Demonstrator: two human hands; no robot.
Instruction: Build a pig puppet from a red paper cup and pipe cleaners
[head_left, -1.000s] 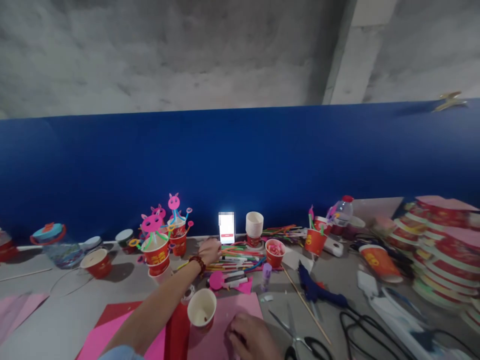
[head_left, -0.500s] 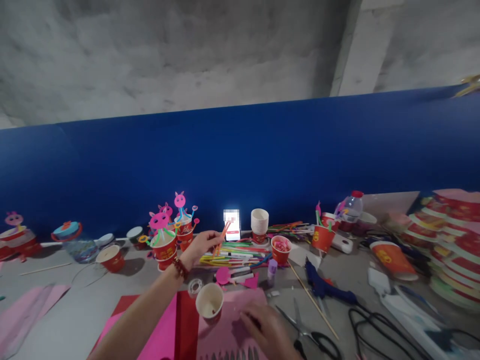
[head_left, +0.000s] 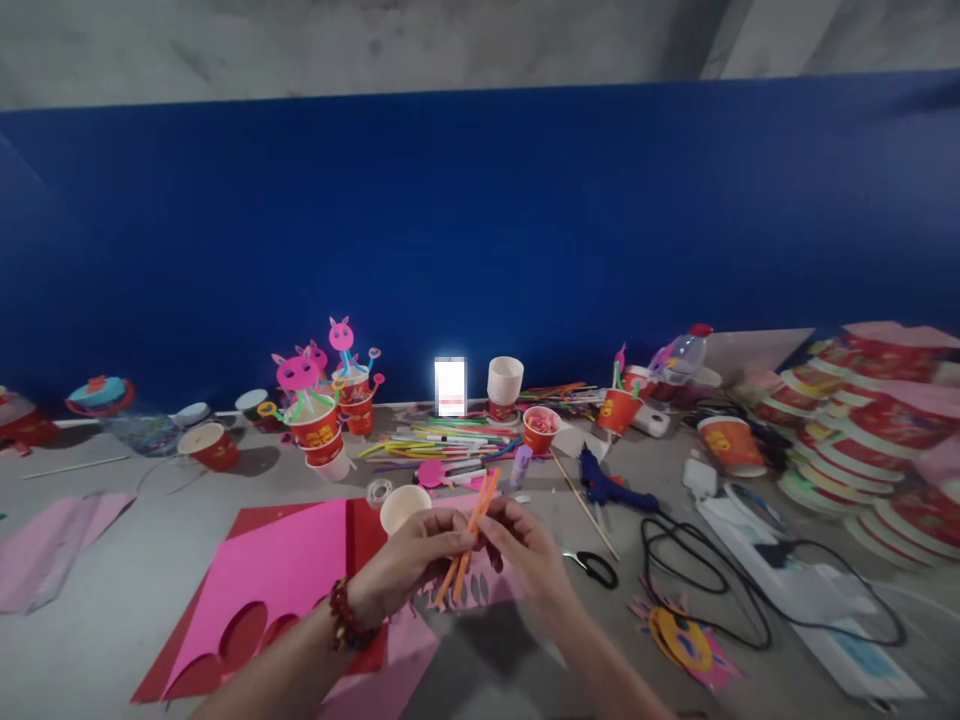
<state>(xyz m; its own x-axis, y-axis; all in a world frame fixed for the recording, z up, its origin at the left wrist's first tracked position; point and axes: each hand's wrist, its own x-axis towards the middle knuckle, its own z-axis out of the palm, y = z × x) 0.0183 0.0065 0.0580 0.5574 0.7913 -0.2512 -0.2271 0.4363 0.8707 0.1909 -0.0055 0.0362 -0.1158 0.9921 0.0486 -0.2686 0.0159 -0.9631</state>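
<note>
My left hand [head_left: 409, 560] and my right hand [head_left: 529, 547] meet above the pink paper and together pinch two orange straws [head_left: 471, 535], held slanted between the fingertips. A red bead bracelet [head_left: 342, 617] circles my left wrist. Just behind the hands stands a red paper cup with a white inside [head_left: 402, 508]. Under them lie a pink sheet [head_left: 277, 580] with round cut-outs and a red sheet [head_left: 247, 520].
A pile of coloured straws [head_left: 439, 442], a lit phone [head_left: 450, 386], stacked white cups [head_left: 505, 382] and cups with pink animal faces [head_left: 307, 420] line the blue partition. A blue glue gun [head_left: 604, 485], scissors [head_left: 592, 567], black cable [head_left: 720, 590] and stacked red cups [head_left: 870, 440] lie to the right.
My left hand picked orange straws from the pile and brought them back toward me. My right hand rose off the pink paper to grip them too. The camera tilted down.
</note>
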